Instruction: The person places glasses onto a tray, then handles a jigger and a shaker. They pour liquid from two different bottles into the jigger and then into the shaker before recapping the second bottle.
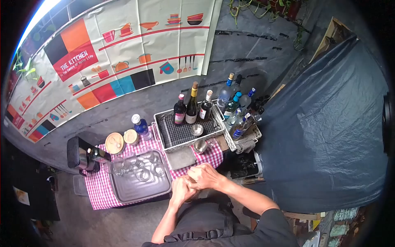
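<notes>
Both of my hands meet in front of my body at the table's front edge. My left hand [182, 190] is closed, with its fingers curled and pressed against the other hand. Over it lies my right hand [204, 176], also closed, its fingers bent. Whatever they grip between them is mostly hidden. Just beyond the hands is a flat grey board [181, 159]. Left of them, a grey tray [142, 190] holds several clear glasses [142, 174]. A small metal cup [200, 146] stands behind the board.
A wire basket [168, 144] holds wine bottles [191, 109] and a small bowl [197, 130]. More bottles [232, 105] stand at its right. A blue bottle [141, 125], round wooden lids [115, 143] and a black appliance [78, 153] stand on the checked cloth [97, 195]. A dark sheet [325, 136] hangs right.
</notes>
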The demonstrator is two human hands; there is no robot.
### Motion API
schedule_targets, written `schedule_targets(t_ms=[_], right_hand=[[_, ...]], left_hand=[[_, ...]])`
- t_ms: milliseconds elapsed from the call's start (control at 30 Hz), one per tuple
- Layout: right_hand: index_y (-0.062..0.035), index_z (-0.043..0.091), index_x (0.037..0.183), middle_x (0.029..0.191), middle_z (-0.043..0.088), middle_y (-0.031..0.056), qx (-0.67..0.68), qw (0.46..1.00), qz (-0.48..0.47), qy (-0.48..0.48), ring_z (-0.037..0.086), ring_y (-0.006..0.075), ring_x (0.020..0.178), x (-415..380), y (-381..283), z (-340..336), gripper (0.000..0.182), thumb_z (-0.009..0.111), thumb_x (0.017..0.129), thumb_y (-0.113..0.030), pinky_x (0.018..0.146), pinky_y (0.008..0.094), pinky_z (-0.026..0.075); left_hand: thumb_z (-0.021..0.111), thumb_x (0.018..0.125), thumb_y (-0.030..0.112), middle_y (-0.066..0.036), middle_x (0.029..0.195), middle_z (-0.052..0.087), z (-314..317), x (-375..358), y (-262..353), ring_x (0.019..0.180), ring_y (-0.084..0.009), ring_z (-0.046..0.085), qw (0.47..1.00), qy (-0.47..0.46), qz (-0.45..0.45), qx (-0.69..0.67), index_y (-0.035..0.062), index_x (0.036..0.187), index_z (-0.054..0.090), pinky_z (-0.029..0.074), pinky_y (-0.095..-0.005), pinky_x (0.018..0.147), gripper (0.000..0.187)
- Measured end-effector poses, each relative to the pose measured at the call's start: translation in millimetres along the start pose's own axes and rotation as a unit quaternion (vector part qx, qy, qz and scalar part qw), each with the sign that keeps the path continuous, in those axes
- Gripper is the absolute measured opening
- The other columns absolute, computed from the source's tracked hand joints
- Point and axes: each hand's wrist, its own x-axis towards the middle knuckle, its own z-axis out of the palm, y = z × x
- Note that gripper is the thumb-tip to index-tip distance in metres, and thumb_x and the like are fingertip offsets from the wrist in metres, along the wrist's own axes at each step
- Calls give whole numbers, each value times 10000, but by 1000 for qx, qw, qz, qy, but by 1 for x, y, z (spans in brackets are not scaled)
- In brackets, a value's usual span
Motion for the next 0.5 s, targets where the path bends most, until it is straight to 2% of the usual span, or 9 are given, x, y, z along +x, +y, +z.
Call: schedule_targets(t_ms=[33, 67, 100, 167, 200, 233, 333, 400, 500], right_hand=[[-34, 619, 777, 733, 637, 143, 38, 995, -89, -2, 678, 329, 685, -1, 7, 2, 411, 641, 872, -433, 582, 441, 522], [-32, 611, 836, 772, 634, 144, 43, 993, -107, -22, 679, 322, 721, 3, 8, -3, 407, 627, 891, -435, 606, 427, 524], [-32, 611, 836, 772, 634, 144, 40, 993, -106, -22, 679, 322, 721, 3, 4, -7, 407, 627, 891, -435, 606, 427, 524], [-31, 625, 868, 791, 649, 146, -38, 998, 36, -29, 686, 311, 730, 9, -18, -22, 427, 609, 906, -455, 614, 422, 534], [-23, 634, 918, 839, 669, 167, -123, 988, 84, -31, 698, 313, 732, 6, -26, -17, 456, 593, 916, -478, 625, 442, 548], [-21, 646, 871, 787, 680, 157, -138, 973, 169, -79, 699, 317, 666, 10, -39, -21, 453, 585, 918, -467, 589, 442, 553], [-19, 667, 804, 752, 707, 171, -116, 968, 213, -66, 701, 331, 622, 7, -31, -8, 420, 612, 894, -425, 545, 427, 532], [-36, 645, 731, 684, 673, 158, -34, 998, 48, 6, 686, 317, 602, 4, -6, -1, 378, 629, 868, -388, 539, 415, 528], [-36, 609, 718, 663, 619, 130, 43, 985, -160, 55, 649, 322, 582, 3, 23, 3, 333, 641, 837, -346, 546, 427, 519]], left_hand=[[713, 750, 235, -210, 662, 648, -2, 0, 1, 630, -421, 654, 1000, -13, 5, -21, 4, 720, 635, 503, -474, 574, 246], [696, 763, 213, -217, 659, 645, -1, 1, -2, 625, -420, 656, 999, -30, 30, -33, -8, 742, 644, 501, -470, 567, 229], [696, 763, 213, -217, 659, 645, 3, 3, -3, 625, -420, 656, 998, -29, 33, -35, -8, 742, 644, 501, -470, 567, 229], [703, 777, 238, -218, 663, 650, 6, 7, 1, 627, -413, 663, 998, 7, -22, -53, 0, 757, 661, 503, -472, 568, 242], [712, 787, 272, -216, 669, 656, 3, 7, 7, 627, -409, 667, 999, -6, -44, -22, 12, 749, 663, 504, -477, 569, 268], [712, 787, 272, -216, 669, 656, 7, 8, 7, 627, -409, 667, 999, -9, -45, -22, 12, 749, 663, 504, -477, 569, 268], [724, 785, 301, -205, 674, 661, 14, 4, 3, 629, -404, 666, 996, 18, -65, 58, 27, 734, 662, 509, -480, 575, 285], [719, 765, 281, -200, 675, 660, 10, 8, 3, 625, -400, 662, 999, 25, -7, 27, 20, 717, 653, 512, -475, 583, 273], [710, 741, 247, -199, 668, 656, 15, 5, -8, 614, -396, 657, 999, 8, 45, 9, 8, 700, 644, 510, -476, 578, 252]])
